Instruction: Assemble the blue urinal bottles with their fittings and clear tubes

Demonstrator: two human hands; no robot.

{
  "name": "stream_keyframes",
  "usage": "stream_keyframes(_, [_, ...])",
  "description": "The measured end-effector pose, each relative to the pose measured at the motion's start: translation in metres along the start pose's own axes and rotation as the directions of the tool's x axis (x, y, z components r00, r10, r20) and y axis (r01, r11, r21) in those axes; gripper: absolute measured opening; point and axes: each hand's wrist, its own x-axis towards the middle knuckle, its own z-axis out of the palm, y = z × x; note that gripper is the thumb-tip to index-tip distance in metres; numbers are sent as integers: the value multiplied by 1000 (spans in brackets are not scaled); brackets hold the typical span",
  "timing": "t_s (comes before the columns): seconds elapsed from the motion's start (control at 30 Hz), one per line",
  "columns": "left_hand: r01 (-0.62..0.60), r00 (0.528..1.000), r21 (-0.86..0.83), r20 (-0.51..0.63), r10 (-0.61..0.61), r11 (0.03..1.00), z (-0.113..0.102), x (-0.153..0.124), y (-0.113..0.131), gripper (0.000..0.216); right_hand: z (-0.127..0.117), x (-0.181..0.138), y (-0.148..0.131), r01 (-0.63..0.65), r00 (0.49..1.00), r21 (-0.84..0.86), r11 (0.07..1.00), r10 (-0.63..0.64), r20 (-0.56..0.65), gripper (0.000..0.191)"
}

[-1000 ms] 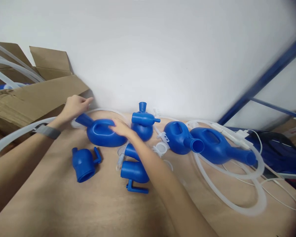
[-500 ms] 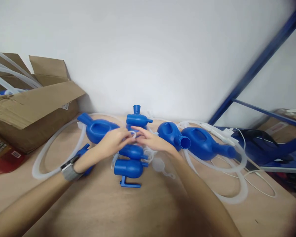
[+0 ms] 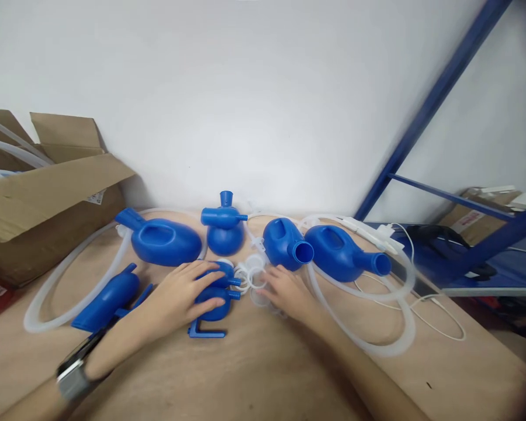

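Observation:
My left hand (image 3: 190,295) is spread palm down over two small blue bottle-shaped spouts (image 3: 213,309), fingers apart and nothing gripped. To its right, my right hand (image 3: 289,292) has loosely stretched fingers at a cluster of translucent white rings (image 3: 256,275); its thumb is hidden and the fingertips are slightly blurred. Clear caps lie partly beneath those fingers. In front of the spouts rests a blue L-shaped bracket (image 3: 207,334). Left of my left wrist lies another blue spout (image 3: 109,301). Behind my hands stands a round blue bottle (image 3: 225,238) with a spout across it.
A blue handled bottle (image 3: 166,242) lies at the left; two more, an open-mouthed bottle (image 3: 280,240) and a long-necked one (image 3: 337,254), lie right. Clear hose (image 3: 390,348) loops around them. A cardboard box (image 3: 56,204) stands left, a blue metal frame (image 3: 421,134) right.
My hands were together holding a white ring above the spouts. They have parted and come down, the left over the spouts, the right to the rings. The view has shifted right.

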Motion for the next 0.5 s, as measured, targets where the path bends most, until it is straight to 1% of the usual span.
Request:
stream_keyframes(0.1, [132,990,116,36,-137,984,6,-36,-11,64,9,-8,7,48,999,-71,996,-48,-3,21])
stream_keyframes(0.17, [200,974,109,83,-210,974,11,-49,-19,70,15,-9,11,70,997,-39,997,-71,-11,17])
stream_keyframes(0.23, [237,965,51,101,-241,970,14,-55,-26,70,20,-10,15,83,996,6,997,-82,-19,14])
stream_keyframes(0.3, [245,966,-11,84,-243,969,16,-57,-31,63,23,-10,17,86,996,33,996,-86,-27,15])
stream_keyframes(0.4, [265,964,-92,20,-265,960,14,-58,-33,54,23,-11,17,70,997,62,996,-70,-17,27])
stream_keyframes(0.47, [301,950,-179,-27,-310,937,11,-59,-30,56,22,-11,16,54,998,96,994,-53,-17,35])
stream_keyframes(0.5, [311,942,-240,-55,-332,920,10,-60,-27,59,21,-11,15,48,999,118,992,-45,-25,35])
